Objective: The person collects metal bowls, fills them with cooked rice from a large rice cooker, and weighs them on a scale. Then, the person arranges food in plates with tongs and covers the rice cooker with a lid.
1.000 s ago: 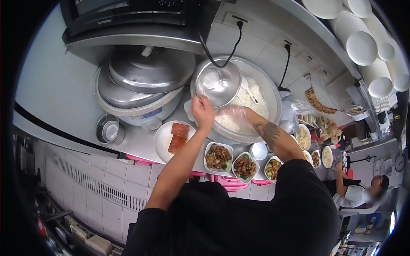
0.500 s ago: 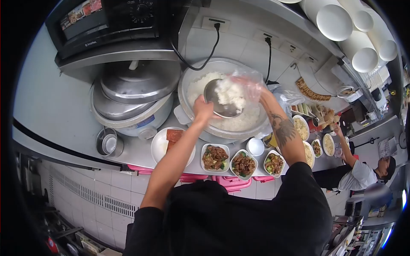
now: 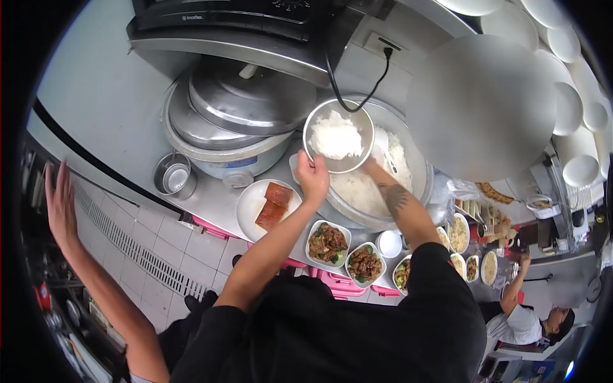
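My left hand [image 3: 313,181] grips the near rim of a round metal bowl [image 3: 310,150], tilted toward me. A mound of white rice [image 3: 336,135] lies in the bowl. It is over the left side of a large rice cooker pot [image 3: 418,172] full of cooked rice [image 3: 357,191]. My right forearm reaches across the pot to the bowl's right edge. Of my right hand [image 3: 370,166], only the wrist end shows; its fingers are hidden behind the bowl. A white rice paddle [image 3: 381,142] rests in the pot, right of the bowl.
A plate with two reddish-brown blocks [image 3: 276,193] and several dishes of meat and greens [image 3: 365,263] line the counter's near edge. Left stands a lidded cooker [image 3: 223,150] beside a metal pot [image 3: 174,179]. Another person's arm [image 3: 96,274] reaches in at left; a co-worker [image 3: 520,322] stands right.
The bowl has gone from over the middle of the pot to its left side. My right hand has passed from above the bowl to behind it. Another person's arm has appeared at left.
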Tool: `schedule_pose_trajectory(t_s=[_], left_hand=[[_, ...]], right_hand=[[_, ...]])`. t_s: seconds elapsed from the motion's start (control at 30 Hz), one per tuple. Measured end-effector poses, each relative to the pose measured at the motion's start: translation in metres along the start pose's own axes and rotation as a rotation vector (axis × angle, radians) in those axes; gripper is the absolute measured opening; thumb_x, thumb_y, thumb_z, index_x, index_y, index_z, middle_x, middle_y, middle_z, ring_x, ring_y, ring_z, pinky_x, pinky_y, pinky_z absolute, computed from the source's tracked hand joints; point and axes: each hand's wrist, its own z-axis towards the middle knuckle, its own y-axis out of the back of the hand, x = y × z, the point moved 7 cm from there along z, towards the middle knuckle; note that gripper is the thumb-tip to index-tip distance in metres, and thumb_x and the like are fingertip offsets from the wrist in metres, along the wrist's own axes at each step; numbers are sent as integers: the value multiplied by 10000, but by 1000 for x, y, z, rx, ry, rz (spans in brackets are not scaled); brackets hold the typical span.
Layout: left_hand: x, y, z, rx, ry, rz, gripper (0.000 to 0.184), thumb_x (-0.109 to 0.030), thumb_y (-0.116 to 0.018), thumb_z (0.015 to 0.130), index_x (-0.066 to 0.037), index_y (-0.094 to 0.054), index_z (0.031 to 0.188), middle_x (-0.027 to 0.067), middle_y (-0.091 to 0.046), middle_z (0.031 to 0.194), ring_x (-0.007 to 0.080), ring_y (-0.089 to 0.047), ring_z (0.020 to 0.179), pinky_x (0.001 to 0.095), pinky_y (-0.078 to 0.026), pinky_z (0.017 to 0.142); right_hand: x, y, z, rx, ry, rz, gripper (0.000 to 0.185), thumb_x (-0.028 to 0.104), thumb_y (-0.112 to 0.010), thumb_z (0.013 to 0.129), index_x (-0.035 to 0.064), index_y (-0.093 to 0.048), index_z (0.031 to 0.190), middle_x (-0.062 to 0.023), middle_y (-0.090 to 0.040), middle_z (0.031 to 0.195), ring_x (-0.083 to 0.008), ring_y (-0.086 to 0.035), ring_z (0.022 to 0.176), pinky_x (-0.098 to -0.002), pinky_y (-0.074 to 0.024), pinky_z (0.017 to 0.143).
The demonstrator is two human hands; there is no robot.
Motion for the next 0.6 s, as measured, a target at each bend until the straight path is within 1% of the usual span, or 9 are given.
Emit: schedule_pose_trajectory(t_s=[0.13,0.23,0.3,0.33,0.4,0.47,0.5,0.57,0.6], left_hand=[[-47,38,52,46,-126,182,106,-81,-421,902,-22,-366,972,66,-446,907,155,-414,803,317,-382,722],[-251,150,234,944,77,44,481,-186,-226,1021,-63,-162,1482,108,-197,1544,194,-230,1414,357,-223,1158],[-258,75,200,1220,215,-217,480,-171,-191,1022,-37,-134,1479,111,-162,1554,192,-208,1421,365,-181,1169],[-229,56,192,695,614,-452,443,-131,-186,1024,-4,-221,1447,117,-227,1533,192,-217,1416,336,-208,1158],[-113,21,105,276,150,46,278,-81,-331,951,-5,-365,1217,124,-422,1212,233,-441,1131,315,-383,961],[-37,-8,11,119,40,275,115,-30,-476,878,-7,-509,986,131,-618,891,274,-664,846,294,-558,764],[-25,-20,5,172,376,-155,49,-5,-451,880,37,-476,886,149,-596,855,277,-671,765,348,-618,644],[-21,-25,8,222,380,-152,97,28,-445,871,70,-494,943,149,-591,850,258,-670,708,369,-629,534],[-21,-24,7,240,402,-143,133,34,-448,868,70,-508,981,143,-592,845,257,-670,705,366,-629,549]], right_hand=[[56,-52,14,37,-94,-23,542,312,-625,871,95,-466,1341,-122,-467,1352,-218,-419,1242,-419,-318,1062],[56,-60,-27,191,-220,84,561,325,-603,882,100,-437,1369,-122,-435,1391,-218,-383,1281,-392,-308,1076],[68,-56,-77,334,-353,215,574,334,-589,890,103,-418,1387,-121,-413,1416,-219,-359,1307,-373,-301,1085],[76,-52,-100,381,-435,268,581,338,-581,893,105,-409,1396,-121,-403,1429,-219,-347,1320,-364,-298,1090],[79,-52,-132,399,-522,318,587,343,-574,897,106,-399,1406,-121,-392,1442,-220,-335,1333,-355,-295,1095],[53,-25,-159,181,-794,282,557,401,-659,799,131,-537,1271,-138,-384,1403,-326,-364,1283,-545,-293,1053],[53,-10,-168,166,-785,282,557,401,-659,799,131,-537,1271,-138,-384,1403,-326,-364,1283,-545,-293,1053],[74,15,-174,308,-420,169,544,452,-632,795,128,-556,1225,-148,-308,1443,-363,-317,1303,-555,-357,1006],[61,28,-183,179,-668,390,475,414,-629,806,143,-569,1191,-145,-375,1406,-311,-353,1293,-541,-397,981]])
